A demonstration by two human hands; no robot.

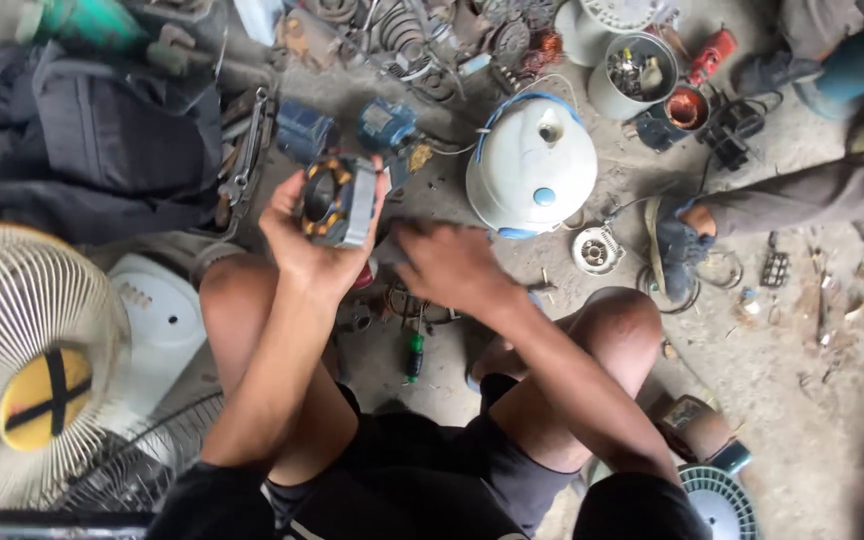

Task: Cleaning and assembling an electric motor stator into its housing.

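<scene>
My left hand [304, 245] is raised over my left knee and grips a square fan motor stator [337, 200] with a grey steel core and orange-taped copper windings around a round hole. My right hand [447, 262] reaches down toward the floor between my knees, palm down and blurred; I cannot tell whether it holds anything. A green-handled screwdriver [414, 350] lies on the floor just below it. Blue motor parts [384, 125] lie beyond the stator.
A white domed housing [532, 165] sits ahead on the floor. A cream fan grille [27, 360] stands at the left with a dark bag [102, 150] behind. Metal parts, coils and tins litter the far floor. Another person's leg and sandalled foot [687, 225] are at right.
</scene>
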